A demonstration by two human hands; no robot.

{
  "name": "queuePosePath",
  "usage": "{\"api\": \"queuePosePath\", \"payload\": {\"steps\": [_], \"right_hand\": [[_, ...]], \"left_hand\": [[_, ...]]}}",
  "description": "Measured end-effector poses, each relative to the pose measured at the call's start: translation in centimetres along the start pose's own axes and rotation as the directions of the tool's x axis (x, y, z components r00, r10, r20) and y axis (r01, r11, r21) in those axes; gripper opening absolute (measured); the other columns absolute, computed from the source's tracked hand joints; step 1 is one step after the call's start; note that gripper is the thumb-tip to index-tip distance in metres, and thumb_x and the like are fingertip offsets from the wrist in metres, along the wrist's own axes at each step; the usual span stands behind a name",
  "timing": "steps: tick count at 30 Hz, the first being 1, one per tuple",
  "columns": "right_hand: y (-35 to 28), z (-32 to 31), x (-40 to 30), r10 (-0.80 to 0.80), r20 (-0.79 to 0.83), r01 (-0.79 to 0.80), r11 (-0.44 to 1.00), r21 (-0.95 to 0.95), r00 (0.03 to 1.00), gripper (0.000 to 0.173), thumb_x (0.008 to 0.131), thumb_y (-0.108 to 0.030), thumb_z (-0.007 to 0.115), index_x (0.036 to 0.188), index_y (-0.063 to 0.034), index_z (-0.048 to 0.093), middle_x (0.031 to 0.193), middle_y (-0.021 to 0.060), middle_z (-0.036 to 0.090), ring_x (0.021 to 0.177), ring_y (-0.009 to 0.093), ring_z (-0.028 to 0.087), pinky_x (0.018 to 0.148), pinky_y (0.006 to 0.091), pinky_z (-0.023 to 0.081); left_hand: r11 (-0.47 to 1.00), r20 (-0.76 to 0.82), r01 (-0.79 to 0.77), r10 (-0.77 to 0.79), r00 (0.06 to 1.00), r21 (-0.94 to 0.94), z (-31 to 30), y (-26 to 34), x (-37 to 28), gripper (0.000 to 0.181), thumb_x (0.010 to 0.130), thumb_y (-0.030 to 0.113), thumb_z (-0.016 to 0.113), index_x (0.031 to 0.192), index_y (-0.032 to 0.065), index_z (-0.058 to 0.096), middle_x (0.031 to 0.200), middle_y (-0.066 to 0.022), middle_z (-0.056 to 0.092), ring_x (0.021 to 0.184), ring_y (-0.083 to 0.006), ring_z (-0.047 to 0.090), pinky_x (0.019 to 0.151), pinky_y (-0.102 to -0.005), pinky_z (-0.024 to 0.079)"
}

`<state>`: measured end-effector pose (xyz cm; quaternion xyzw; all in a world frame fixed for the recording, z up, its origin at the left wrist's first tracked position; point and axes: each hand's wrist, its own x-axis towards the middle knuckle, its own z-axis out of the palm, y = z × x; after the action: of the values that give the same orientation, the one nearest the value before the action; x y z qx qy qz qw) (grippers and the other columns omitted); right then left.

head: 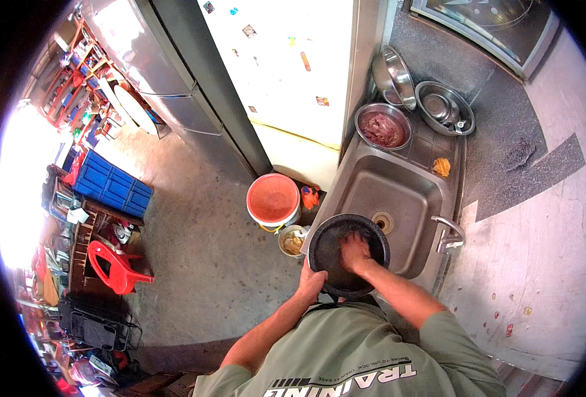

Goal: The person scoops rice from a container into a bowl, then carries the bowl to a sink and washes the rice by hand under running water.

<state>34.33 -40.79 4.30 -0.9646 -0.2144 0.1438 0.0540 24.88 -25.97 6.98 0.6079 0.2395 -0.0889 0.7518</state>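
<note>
A dark, round cooking pot (pixel 330 238) is held over the near left corner of a stainless steel sink (pixel 397 186). My left hand (pixel 313 280) grips the pot's rim on its left side, thumb over the edge. Inside the pot is my right hand (pixel 356 252), palm down, its fingers blurred against the dark inner surface. Whether those fingers hold anything cannot be made out. Beyond the pot the sink drain (pixel 382 222) shows, and a metal faucet (pixel 449 233) stands at the sink's right edge.
A metal bowl of raw meat (pixel 382 128) stands on the drainboard, beside a tilted steel basin (pixel 392 74) and another basin (pixel 444 106) holding a bowl. A yellow cloth (pixel 441 166) lies nearby. On the floor left are an orange-lidded bucket (pixel 273 198) and a small scrap-filled bucket (pixel 293 241).
</note>
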Motion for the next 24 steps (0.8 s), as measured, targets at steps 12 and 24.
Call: {"api": "queuePosePath", "payload": {"steps": [12, 24], "right_hand": [[-3.4, 3.1, -0.6, -0.232, 0.480, 0.056, 0.934, 0.353, 0.846, 0.033, 0.075, -0.018, 0.062, 0.101, 0.0017, 0.067, 0.109, 0.0256, 0.062, 0.102, 0.036, 0.061, 0.087, 0.0437, 0.048], [-2.9, -1.4, -1.9, -0.047, 0.451, -0.010, 0.992, 0.122, 0.891, 0.048, 0.081, -0.023, 0.057, 0.126, -0.0061, 0.054, 0.128, 0.0248, 0.051, 0.112, 0.039, 0.055, 0.096, 0.0471, 0.044]], "left_hand": [[0.994, 0.050, 0.102, -0.099, 0.994, -0.043, -0.5, -0.3, 0.2, 0.072, 0.063, -0.005, 0.053, 0.133, 0.0051, 0.039, 0.108, -0.0078, 0.057, 0.090, -0.0194, 0.056, 0.071, -0.0295, 0.047], [0.997, 0.005, 0.036, -0.036, 0.999, -0.072, -0.4, -1.3, 0.4, 0.063, 0.066, -0.007, 0.051, 0.127, 0.0085, 0.044, 0.099, -0.0078, 0.058, 0.079, -0.0189, 0.058, 0.062, -0.0312, 0.049]]}}
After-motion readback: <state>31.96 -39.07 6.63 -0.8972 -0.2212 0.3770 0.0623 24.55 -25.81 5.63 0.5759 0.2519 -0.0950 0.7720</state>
